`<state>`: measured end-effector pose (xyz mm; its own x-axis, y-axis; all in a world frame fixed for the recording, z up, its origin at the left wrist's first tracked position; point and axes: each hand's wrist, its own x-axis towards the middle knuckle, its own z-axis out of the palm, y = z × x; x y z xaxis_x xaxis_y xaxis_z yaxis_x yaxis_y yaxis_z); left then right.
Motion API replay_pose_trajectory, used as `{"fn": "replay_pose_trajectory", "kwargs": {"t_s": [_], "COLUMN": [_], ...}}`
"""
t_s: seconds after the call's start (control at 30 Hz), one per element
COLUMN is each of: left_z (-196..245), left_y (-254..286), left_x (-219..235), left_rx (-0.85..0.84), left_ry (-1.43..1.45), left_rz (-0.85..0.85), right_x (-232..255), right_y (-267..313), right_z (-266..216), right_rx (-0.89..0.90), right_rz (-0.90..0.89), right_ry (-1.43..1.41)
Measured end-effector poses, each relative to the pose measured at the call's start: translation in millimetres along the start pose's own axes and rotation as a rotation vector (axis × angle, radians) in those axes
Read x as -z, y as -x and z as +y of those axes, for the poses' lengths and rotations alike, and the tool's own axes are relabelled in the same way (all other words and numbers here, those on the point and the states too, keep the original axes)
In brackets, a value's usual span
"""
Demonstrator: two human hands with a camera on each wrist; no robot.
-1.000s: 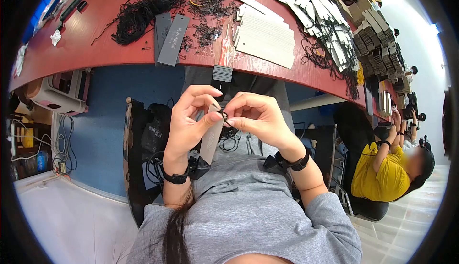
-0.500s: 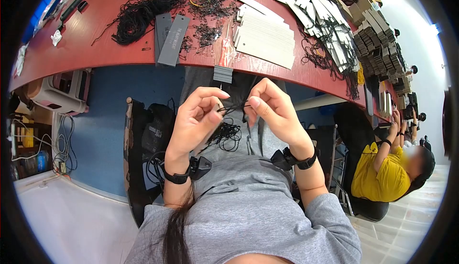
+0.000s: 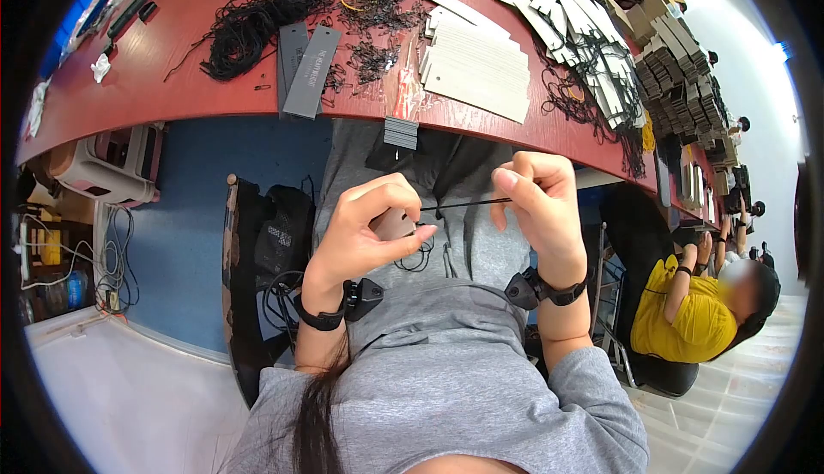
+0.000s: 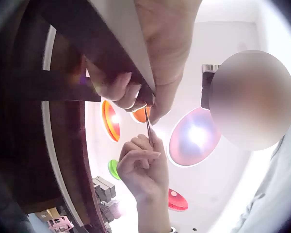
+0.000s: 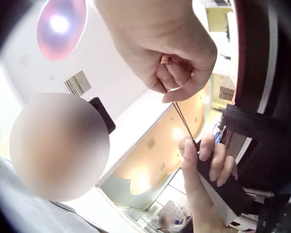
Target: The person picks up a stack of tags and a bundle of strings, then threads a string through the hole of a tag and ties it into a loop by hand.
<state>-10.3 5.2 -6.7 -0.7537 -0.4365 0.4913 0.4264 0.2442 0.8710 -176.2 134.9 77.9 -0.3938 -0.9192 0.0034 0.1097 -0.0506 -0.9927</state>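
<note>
My left hand (image 3: 360, 229) grips a hang tag (image 3: 393, 223) near its end, thumb and fingers on either side. In the left wrist view the tag (image 4: 128, 29) shows one pale side and one dark side. A thin black cord (image 3: 468, 205) runs taut from the tag to my right hand (image 3: 547, 208). That hand pinches the cord's far part, its other fingers curled in the right wrist view. Doubled strands of the cord (image 5: 183, 121) show there between the two hands. More loose black cord (image 3: 418, 258) lies on the lap below my left hand.
On the red table (image 3: 206, 96) are a heap of black cords (image 3: 249, 32), dark grey tags (image 3: 311, 75), small black pins (image 3: 378, 6) and pale tags (image 3: 476, 70). A small tag stack (image 3: 401, 133) sits at its edge. Someone in yellow (image 3: 682, 324) sits at right.
My right hand has moved right, away from the left hand, and the cord between them is now drawn straight. My left hand has turned slightly, tilting the tag.
</note>
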Motion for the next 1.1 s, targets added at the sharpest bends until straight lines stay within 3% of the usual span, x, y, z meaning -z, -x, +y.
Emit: {"fn": "replay_pose_trajectory", "kwargs": {"t_s": [0.07,0.17,0.23,0.33,0.47,0.7,0.9,0.93,1.0,1.1], "left_z": [-2.3,-3.4,-1.4,-1.6,-2.9,1.2,3.7,3.1,1.9,3.0], "left_y": [1.3,2.5,4.4,5.0,4.2,0.3,1.2,2.5,6.7,5.7], "left_x": [0.1,2.7,1.0,7.5,5.0,-0.5,6.8,5.5,4.3,4.8], "left_rx": [-0.002,-0.053,-0.038,-0.067,-0.067,-0.091,-0.085,-0.086,-0.034,-0.056], "left_ry": [-0.001,0.047,0.246,0.149,0.155,0.143,0.192,0.193,0.319,0.335], "left_rz": [0.023,0.038,0.151,0.137,0.065,-0.05,-0.118,-0.119,0.04,0.02], "right_x": [4.6,-5.3,-9.9,-8.7,-9.6,-7.3,-8.2,-10.1,-14.8,-19.0], "right_y": [2.9,6.6,7.2,6.8,7.5,-0.2,-2.2,-3.0,-5.6,-6.4], "right_z": [-2.9,-6.1,-8.2,-6.8,-9.2,-8.7,-5.5,-4.1,-1.5,-4.4], "right_rx": [0.094,0.144,0.143,0.189,0.117,0.165,0.171,0.172,0.154,0.142], "right_rz": [-0.019,-0.049,-0.025,-0.061,0.02,0.088,0.106,0.108,0.117,0.154], "right_ry": [0.164,0.132,0.104,0.286,0.196,-0.078,-0.02,-0.019,-0.079,0.049]}}
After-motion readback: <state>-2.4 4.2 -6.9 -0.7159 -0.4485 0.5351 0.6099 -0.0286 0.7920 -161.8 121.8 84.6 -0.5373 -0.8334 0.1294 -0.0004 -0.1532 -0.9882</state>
